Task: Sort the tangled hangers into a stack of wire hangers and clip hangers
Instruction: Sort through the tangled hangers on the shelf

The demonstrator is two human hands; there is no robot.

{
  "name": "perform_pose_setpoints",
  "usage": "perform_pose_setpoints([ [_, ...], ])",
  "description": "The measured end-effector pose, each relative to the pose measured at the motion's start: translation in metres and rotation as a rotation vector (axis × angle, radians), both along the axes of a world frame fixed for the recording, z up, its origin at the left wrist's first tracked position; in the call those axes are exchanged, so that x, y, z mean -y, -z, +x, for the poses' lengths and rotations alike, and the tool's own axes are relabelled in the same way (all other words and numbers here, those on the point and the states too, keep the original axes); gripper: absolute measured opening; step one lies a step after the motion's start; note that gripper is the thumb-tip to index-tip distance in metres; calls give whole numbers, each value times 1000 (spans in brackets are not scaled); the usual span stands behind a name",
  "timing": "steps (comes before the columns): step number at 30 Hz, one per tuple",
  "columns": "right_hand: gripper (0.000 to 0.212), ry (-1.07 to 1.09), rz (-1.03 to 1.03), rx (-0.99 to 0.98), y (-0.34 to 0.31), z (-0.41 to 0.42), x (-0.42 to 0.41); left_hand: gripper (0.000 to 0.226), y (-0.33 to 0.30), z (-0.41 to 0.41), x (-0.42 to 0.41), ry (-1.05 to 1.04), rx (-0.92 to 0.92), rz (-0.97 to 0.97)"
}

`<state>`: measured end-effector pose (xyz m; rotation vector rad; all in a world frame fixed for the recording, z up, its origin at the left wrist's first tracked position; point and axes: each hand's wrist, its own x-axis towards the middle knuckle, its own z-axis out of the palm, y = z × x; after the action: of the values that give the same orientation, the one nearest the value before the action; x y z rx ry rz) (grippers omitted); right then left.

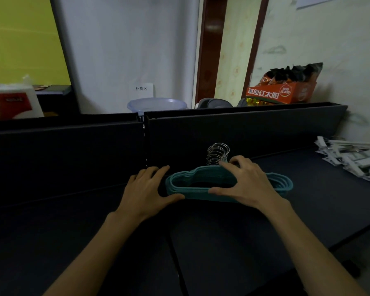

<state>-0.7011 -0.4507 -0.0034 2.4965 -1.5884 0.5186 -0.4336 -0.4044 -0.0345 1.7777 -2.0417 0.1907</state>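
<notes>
Both hands squaring up the teal stack, mid-table.
Left hand (146, 189) spread flat against stack's 9 o'clock end; right hand (247, 181) spread over hangers (201, 184), pressing to align, likely. Hooks (217, 153) bunched at 12. White clip pile (355, 159) at 2 o'clock, well apart.

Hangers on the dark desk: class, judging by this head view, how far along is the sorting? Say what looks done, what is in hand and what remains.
Done: the teal hangers with metal hooks lie nested in one stack on the dark desk. In hand: the left hand touches the stack's left end and the right hand rests on top, squaring it. Left: the pile of white clip hangers at far right looks loosely heaped, perhaps needing tidying.
</notes>
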Motion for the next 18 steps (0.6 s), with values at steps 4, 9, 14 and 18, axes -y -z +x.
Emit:
perform_pose_setpoints([
  [4,111,13,6,-15,-3,-28,-1,105,-2,-15,11,82,-84,31],
  [9,107,130,161,-40,-9,-76,-6,106,-4,-28,24,170,-85,97],
  [14,101,109,264,64,-4,-83,-7,109,-6,-34,32,199,-118,148],
  [18,93,70,223,77,0,-88,-2,99,-9,-31,37,237,-262,193],
])
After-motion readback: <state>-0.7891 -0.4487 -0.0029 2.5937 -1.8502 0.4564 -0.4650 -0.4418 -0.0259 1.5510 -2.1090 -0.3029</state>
